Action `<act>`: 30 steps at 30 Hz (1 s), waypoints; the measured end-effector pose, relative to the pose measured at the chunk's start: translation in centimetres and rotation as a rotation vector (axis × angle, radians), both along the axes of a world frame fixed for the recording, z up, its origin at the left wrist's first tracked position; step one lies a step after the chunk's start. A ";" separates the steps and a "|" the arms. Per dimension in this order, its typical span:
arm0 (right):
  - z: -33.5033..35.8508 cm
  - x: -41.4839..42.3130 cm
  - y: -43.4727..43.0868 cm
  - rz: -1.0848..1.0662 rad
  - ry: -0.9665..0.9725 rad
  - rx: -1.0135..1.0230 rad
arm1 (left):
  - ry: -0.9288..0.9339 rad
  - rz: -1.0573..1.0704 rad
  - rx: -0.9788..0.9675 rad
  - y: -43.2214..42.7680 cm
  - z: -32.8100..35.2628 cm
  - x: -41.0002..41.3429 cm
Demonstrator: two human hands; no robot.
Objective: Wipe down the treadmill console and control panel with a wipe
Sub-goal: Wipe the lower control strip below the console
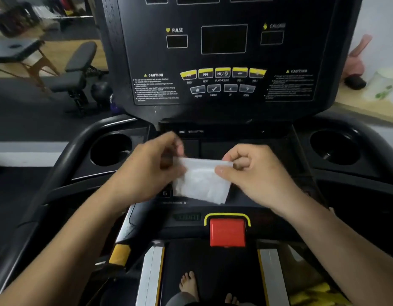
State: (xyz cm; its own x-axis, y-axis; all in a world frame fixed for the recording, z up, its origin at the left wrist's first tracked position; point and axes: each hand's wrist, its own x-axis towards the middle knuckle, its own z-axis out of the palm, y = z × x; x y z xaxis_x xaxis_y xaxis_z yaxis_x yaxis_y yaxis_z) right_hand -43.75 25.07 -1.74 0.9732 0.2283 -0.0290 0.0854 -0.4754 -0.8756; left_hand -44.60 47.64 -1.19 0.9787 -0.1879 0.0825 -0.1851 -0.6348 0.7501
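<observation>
Wipe [202,182] pinched between both hands

both hands raised, left hand [144,166], right hand [253,171], fingers pinched

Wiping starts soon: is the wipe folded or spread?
Spread: the left hand and right hand pinch the wipe by its top corners; it hangs flat.

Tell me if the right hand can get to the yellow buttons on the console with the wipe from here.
Probably yes. The right hand pinches the wipe with the left hand just below the yellow buttons, and nothing stands between them.
</observation>
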 end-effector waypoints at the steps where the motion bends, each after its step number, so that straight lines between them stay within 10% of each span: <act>1: -0.6 -0.6 0.7 0.021 -0.047 -0.093 | -0.082 0.034 0.192 0.6 -0.7 -0.9; 7: -3.2 -1.3 3.2 0.062 -0.394 -0.387 | -0.496 0.143 0.588 -0.7 -3.8 -5.9; 12: -3.3 -2.5 2.4 0.175 -0.676 -0.589 | -0.308 -0.070 0.721 -1.5 -6.8 -7.8; 17: -5.2 -6.2 2.6 0.519 -0.620 -0.882 | -0.215 -0.134 0.816 -0.7 -7.3 -9.5; 30: -4.9 -3.7 6.1 0.549 -0.554 -1.006 | -0.182 -0.105 0.878 3.2 -6.0 -7.3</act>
